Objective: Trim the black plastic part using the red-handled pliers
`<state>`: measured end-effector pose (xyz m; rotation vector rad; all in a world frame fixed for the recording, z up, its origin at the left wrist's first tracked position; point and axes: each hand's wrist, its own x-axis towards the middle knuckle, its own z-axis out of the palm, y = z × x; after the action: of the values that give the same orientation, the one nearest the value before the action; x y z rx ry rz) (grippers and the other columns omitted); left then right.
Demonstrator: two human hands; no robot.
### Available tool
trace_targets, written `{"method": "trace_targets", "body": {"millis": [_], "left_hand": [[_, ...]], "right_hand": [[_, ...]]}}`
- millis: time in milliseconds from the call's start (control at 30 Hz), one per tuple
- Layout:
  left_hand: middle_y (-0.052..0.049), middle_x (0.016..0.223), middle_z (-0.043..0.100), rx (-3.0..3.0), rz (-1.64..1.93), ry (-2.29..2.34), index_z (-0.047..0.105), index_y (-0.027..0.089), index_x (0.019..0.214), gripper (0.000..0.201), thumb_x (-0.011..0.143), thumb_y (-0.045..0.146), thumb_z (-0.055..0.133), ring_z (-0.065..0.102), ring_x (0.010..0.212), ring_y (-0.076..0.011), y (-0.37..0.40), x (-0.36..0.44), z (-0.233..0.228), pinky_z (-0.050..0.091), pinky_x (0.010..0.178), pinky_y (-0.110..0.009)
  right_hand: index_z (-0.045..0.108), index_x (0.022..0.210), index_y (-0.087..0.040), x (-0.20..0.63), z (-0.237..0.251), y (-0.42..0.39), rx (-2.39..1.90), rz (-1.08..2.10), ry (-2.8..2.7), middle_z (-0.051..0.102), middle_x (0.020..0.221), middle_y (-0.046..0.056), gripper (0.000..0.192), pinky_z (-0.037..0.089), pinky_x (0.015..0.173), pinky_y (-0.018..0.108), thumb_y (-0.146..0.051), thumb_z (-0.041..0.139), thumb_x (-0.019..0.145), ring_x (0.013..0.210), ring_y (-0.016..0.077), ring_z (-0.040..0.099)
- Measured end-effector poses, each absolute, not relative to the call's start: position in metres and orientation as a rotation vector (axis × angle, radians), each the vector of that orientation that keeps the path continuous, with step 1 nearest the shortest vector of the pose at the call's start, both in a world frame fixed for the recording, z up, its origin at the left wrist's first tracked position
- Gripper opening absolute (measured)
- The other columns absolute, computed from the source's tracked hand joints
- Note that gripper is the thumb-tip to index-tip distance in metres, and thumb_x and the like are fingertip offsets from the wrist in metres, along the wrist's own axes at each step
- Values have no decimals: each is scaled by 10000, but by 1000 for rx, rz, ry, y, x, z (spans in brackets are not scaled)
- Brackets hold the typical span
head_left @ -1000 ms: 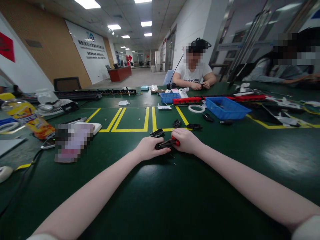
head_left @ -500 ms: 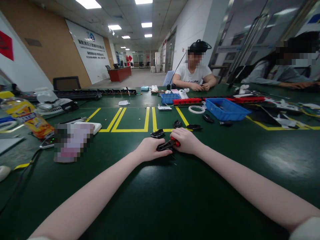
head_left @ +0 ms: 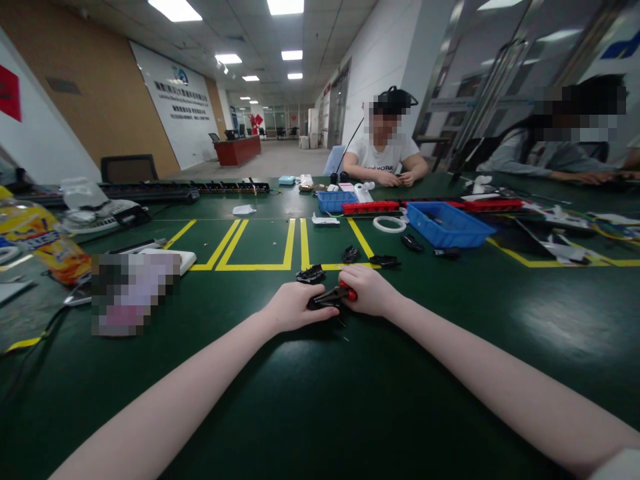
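Note:
My right hand [head_left: 369,290] is closed around the red handles of a pair of pliers [head_left: 349,291]. The dark jaws point left, against a black plastic piece [head_left: 320,302]. Pinched between thumb and fingers, that piece is in my left hand [head_left: 293,308]; the fingers hide much of it. Whether the jaws grip it, I cannot tell. Just beyond my left hand lies a black part [head_left: 311,273] on the green table. Two further black parts, one upright-looking [head_left: 351,253] and one flat [head_left: 385,261], lie beyond my right hand.
A blue bin [head_left: 447,225] stands at the right, with a white ring [head_left: 390,225] and a black part [head_left: 413,243] beside it. At the left are a phone-like blurred object [head_left: 133,293] and a drink bottle [head_left: 47,237]. Opposite sits a person [head_left: 383,150]; another is at the right.
The view has shifted slightly, so most things sit a little lower and further left. Both hands keep their holds on the pliers and the black plastic piece.

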<state>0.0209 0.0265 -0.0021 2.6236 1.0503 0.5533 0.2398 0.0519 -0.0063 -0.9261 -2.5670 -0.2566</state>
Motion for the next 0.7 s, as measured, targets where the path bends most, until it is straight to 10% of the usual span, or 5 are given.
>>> {"method": "trace_targets", "body": {"millis": [700], "left_hand": [[24,658,554,2590,521,1056,497,195,723,426,860,598,476,490,577,-128,28,22,-2,277,532,-225]], "right_hand": [[544,831,-165,239,-6,53,-946,-225,-2591,604,857,93,166,400,746,338,-196,584,673,821,224,525]]}}
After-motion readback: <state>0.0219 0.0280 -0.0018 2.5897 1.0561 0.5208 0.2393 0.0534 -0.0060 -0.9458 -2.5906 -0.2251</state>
